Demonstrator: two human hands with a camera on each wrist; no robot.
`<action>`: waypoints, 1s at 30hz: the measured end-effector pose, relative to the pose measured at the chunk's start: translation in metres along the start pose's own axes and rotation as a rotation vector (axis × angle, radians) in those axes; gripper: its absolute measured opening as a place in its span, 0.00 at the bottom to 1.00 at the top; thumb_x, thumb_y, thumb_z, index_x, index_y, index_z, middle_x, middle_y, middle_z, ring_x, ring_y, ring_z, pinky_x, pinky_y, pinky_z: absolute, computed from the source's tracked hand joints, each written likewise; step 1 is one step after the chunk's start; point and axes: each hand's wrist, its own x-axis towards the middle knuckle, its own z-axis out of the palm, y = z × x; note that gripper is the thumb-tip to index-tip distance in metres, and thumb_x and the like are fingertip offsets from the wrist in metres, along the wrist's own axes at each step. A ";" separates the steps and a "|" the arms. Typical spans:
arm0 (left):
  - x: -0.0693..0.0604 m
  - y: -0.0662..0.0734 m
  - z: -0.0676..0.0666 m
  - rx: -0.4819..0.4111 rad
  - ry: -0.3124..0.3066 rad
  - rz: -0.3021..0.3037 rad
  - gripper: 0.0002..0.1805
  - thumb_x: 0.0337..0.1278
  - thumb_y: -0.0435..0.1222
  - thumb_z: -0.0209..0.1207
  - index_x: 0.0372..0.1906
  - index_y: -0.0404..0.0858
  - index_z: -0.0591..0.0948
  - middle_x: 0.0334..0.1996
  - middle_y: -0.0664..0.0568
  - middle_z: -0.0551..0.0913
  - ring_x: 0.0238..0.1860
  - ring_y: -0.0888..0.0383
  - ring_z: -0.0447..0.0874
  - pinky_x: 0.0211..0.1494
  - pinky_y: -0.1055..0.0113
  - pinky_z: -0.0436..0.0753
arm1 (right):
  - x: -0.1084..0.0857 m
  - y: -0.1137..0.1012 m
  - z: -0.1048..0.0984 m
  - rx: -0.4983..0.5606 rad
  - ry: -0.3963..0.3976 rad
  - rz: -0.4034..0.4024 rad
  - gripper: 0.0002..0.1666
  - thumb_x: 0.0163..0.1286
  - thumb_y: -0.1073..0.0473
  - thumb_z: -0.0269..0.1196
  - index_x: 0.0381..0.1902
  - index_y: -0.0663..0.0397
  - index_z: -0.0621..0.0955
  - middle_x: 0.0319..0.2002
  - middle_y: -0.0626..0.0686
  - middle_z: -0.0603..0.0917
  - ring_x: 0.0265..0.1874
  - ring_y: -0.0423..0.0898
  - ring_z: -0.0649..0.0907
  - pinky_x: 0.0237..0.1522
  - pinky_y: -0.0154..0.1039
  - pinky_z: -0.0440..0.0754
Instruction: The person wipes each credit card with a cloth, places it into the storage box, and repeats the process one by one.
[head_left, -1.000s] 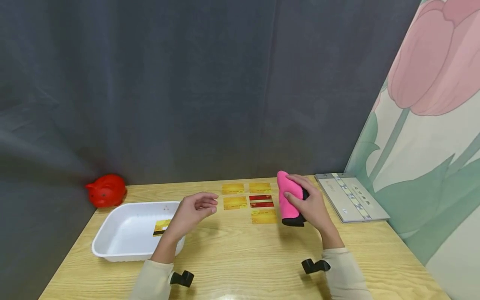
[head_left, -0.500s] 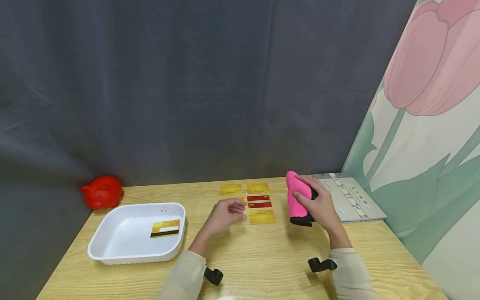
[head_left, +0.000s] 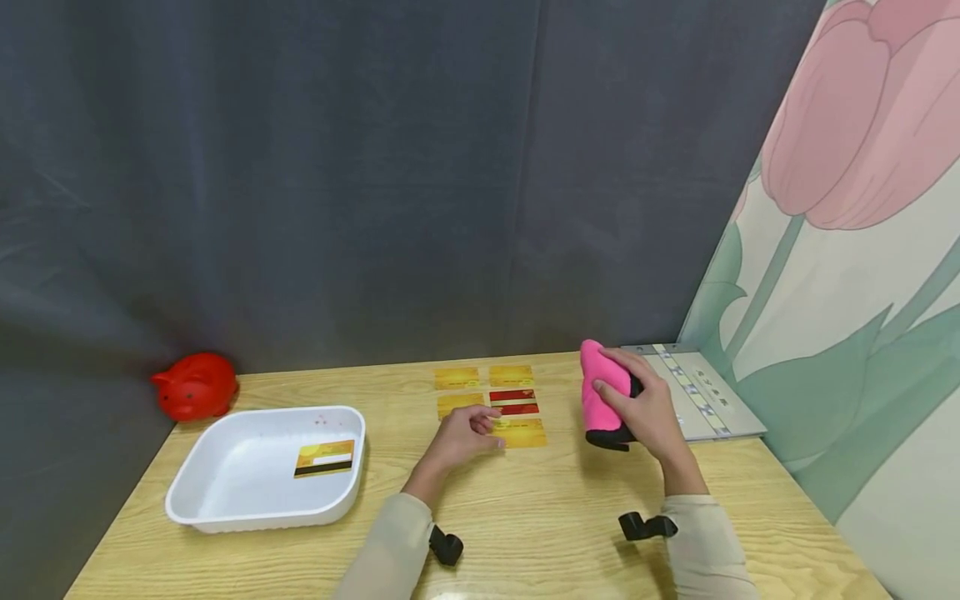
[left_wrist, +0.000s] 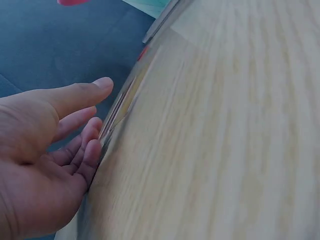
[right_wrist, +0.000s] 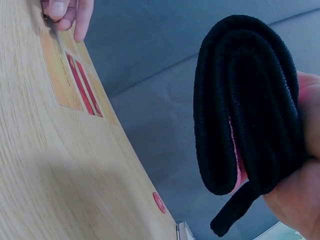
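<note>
My left hand reaches over the left end of the front yellow card, thumb extended and the other fingers loosely bent. In the left wrist view nothing shows between thumb and fingers; I cannot tell whether they touch the card. Beyond lie a red striped card, another yellow card partly hidden by that hand, and two yellow cards at the back. Above the table, my right hand grips a folded pink-and-black fabric piece. Its black folds and small tab show in the right wrist view.
On the left stands a white tray with a yellow card in it. Behind it sits a red piggy bank. A grey album-like book lies at the back right, by the curtain and the flowered wall.
My left hand has moved right, from beside the tray to the front yellow card. My right hand still holds the fabric, now slightly farther right. The view has shifted a little.
</note>
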 end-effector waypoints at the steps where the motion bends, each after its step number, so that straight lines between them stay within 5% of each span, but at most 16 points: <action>1: 0.000 -0.001 0.001 0.005 -0.001 -0.006 0.24 0.55 0.33 0.74 0.59 0.38 0.84 0.42 0.47 0.83 0.36 0.58 0.72 0.44 0.66 0.77 | 0.000 0.000 0.000 0.002 0.002 0.001 0.33 0.70 0.55 0.70 0.71 0.42 0.77 0.70 0.55 0.76 0.63 0.49 0.74 0.52 0.28 0.75; 13: 0.000 -0.005 0.000 0.206 -0.005 -0.004 0.29 0.58 0.39 0.74 0.64 0.39 0.81 0.27 0.55 0.76 0.26 0.59 0.68 0.33 0.66 0.73 | -0.002 0.001 -0.002 0.022 -0.008 0.016 0.33 0.70 0.55 0.70 0.72 0.42 0.76 0.71 0.55 0.75 0.65 0.52 0.74 0.54 0.31 0.74; 20: -0.001 -0.001 0.003 0.224 -0.003 -0.031 0.26 0.59 0.38 0.73 0.63 0.38 0.82 0.23 0.55 0.71 0.22 0.59 0.64 0.28 0.67 0.66 | -0.002 0.001 -0.003 0.025 -0.012 0.011 0.33 0.70 0.56 0.69 0.72 0.43 0.76 0.72 0.56 0.75 0.65 0.51 0.73 0.51 0.24 0.74; 30: -0.002 0.011 0.007 0.298 -0.027 -0.117 0.25 0.55 0.41 0.75 0.57 0.40 0.82 0.38 0.51 0.76 0.38 0.55 0.71 0.41 0.61 0.74 | -0.003 0.001 -0.003 0.010 -0.012 0.007 0.33 0.70 0.56 0.70 0.72 0.42 0.77 0.71 0.54 0.75 0.63 0.46 0.72 0.52 0.26 0.74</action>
